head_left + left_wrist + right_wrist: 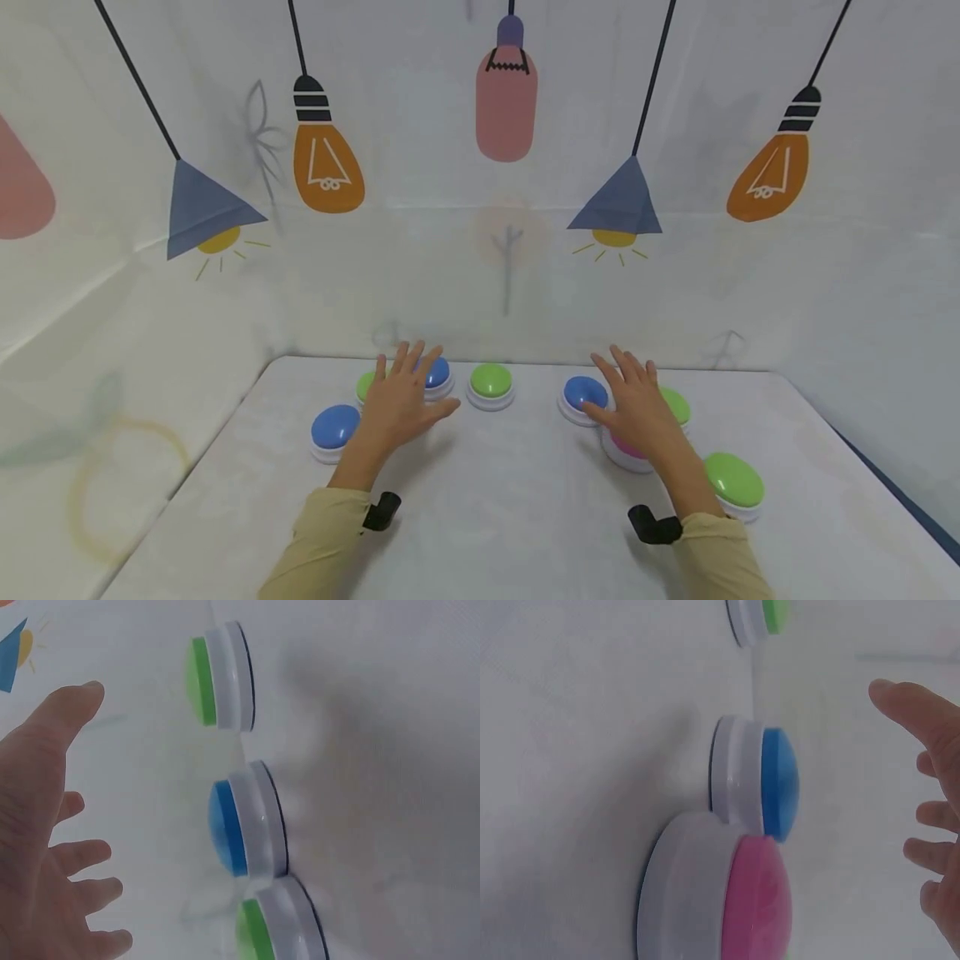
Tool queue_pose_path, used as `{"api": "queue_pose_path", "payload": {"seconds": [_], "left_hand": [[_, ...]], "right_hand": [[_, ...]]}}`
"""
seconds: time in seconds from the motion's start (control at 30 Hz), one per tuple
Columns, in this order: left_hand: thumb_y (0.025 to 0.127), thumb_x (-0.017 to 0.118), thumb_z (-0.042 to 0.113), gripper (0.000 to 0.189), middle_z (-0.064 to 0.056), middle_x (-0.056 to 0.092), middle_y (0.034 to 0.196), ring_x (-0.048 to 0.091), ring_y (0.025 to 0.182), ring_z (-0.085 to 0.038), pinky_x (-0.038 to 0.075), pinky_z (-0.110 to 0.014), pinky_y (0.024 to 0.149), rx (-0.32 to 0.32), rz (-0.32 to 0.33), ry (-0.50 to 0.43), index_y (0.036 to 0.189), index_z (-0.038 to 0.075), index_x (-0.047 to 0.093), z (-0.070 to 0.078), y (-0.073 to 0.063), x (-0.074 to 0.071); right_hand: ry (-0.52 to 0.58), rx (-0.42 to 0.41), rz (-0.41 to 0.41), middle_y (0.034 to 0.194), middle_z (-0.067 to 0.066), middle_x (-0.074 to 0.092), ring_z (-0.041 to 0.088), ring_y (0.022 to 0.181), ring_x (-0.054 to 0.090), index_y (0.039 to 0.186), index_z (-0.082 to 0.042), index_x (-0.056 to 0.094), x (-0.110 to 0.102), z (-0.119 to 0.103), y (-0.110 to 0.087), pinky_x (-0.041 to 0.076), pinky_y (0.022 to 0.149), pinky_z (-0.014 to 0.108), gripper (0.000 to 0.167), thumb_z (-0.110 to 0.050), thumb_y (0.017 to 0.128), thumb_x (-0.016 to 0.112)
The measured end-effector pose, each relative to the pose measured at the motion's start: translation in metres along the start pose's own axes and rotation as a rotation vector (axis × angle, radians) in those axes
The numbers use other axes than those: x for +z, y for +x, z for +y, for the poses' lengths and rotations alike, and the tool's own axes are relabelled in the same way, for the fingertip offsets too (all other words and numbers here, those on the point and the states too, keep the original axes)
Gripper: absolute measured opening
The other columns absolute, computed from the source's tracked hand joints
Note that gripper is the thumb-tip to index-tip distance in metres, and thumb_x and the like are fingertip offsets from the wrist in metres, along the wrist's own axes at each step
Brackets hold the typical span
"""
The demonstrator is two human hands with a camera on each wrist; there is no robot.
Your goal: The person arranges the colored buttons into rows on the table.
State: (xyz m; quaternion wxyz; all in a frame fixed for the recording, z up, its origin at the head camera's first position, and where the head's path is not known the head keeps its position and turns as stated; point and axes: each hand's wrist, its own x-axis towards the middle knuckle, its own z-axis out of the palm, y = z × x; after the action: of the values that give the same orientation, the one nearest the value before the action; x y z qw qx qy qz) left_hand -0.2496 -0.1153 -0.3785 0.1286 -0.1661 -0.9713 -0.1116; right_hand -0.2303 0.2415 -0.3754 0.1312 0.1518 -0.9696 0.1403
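Note:
My left hand (405,404) hovers with spread fingers over the left group of round push buttons. Near it are a blue button (335,427), another blue button (437,372) partly behind the fingers, and a green button (365,385) mostly hidden. In the left wrist view, space shows between the hand and the blue button (229,825). My right hand (636,408), fingers spread too, is above the right group: a blue button (585,393), a pink button (624,448) largely covered by the hand, and a green button (677,406). The right wrist view shows the pink button (757,900) below the fingers' level.
Between the hands, a green button (491,381) stands at the table's back edge. Another green button (735,481) sits beside the right forearm. A white cloth wall (420,267) printed with lamps rises behind the white table (510,517). Black wrist cameras (382,511) project inward.

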Motion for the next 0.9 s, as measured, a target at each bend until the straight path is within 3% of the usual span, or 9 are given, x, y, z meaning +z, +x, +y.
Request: {"api": "queue_pose_path", "payload": {"seconds": [0.3, 0.5, 0.63, 0.77, 0.9], "left_hand": [[0.086, 0.065, 0.059, 0.086, -0.015, 0.033, 0.158, 0.022, 0.149, -0.038, 0.015, -0.062, 0.118, 0.034, -0.037, -0.057, 0.154, 0.017, 0.035, 0.01, 0.017, 0.017], [0.086, 0.068, 0.055, 0.085, -0.015, 0.034, 0.158, 0.024, 0.149, -0.036, 0.014, -0.061, 0.119, 0.114, -0.068, -0.114, 0.154, 0.017, 0.035, 0.008, 0.027, 0.029], [0.086, 0.069, 0.055, 0.085, -0.016, 0.036, 0.157, 0.028, 0.147, -0.037, 0.018, -0.063, 0.117, 0.154, -0.08, -0.083, 0.154, 0.016, 0.035, 0.009, 0.034, 0.033], [0.085, 0.07, 0.055, 0.089, -0.016, 0.035, 0.157, 0.029, 0.146, -0.037, 0.02, -0.063, 0.117, 0.155, -0.099, -0.075, 0.155, 0.016, 0.032, 0.01, 0.043, 0.039], [0.084, 0.073, 0.052, 0.092, -0.017, 0.033, 0.158, 0.03, 0.146, -0.037, 0.02, -0.063, 0.117, 0.149, -0.12, -0.111, 0.156, 0.017, 0.028, 0.012, 0.052, 0.046]], "right_hand": [[0.084, -0.026, -0.04, 0.155, 0.028, 0.03, 0.05, 0.142, 0.027, 0.151, -0.003, 0.037, 0.023, -0.024, 0.027, 0.008, 0.117, 0.066, 0.079, -0.037, 0.088, 0.073], [0.109, -0.008, -0.114, 0.154, 0.029, 0.033, 0.05, 0.14, 0.032, 0.15, -0.001, 0.036, 0.038, -0.043, 0.042, 0.011, 0.118, 0.064, 0.08, -0.035, 0.088, 0.073], [0.123, 0.003, -0.155, 0.155, 0.027, 0.033, 0.049, 0.14, 0.034, 0.151, -0.001, 0.036, 0.051, -0.051, 0.049, 0.013, 0.119, 0.062, 0.081, -0.035, 0.088, 0.073], [0.138, -0.002, -0.164, 0.153, 0.026, 0.036, 0.046, 0.139, 0.038, 0.15, 0.0, 0.037, 0.065, -0.056, 0.057, 0.017, 0.119, 0.06, 0.08, -0.035, 0.087, 0.074], [0.177, 0.028, -0.164, 0.152, 0.026, 0.039, 0.053, 0.136, 0.037, 0.149, 0.0, 0.038, 0.077, -0.06, 0.063, 0.026, 0.112, 0.066, 0.079, -0.033, 0.088, 0.074]]}}
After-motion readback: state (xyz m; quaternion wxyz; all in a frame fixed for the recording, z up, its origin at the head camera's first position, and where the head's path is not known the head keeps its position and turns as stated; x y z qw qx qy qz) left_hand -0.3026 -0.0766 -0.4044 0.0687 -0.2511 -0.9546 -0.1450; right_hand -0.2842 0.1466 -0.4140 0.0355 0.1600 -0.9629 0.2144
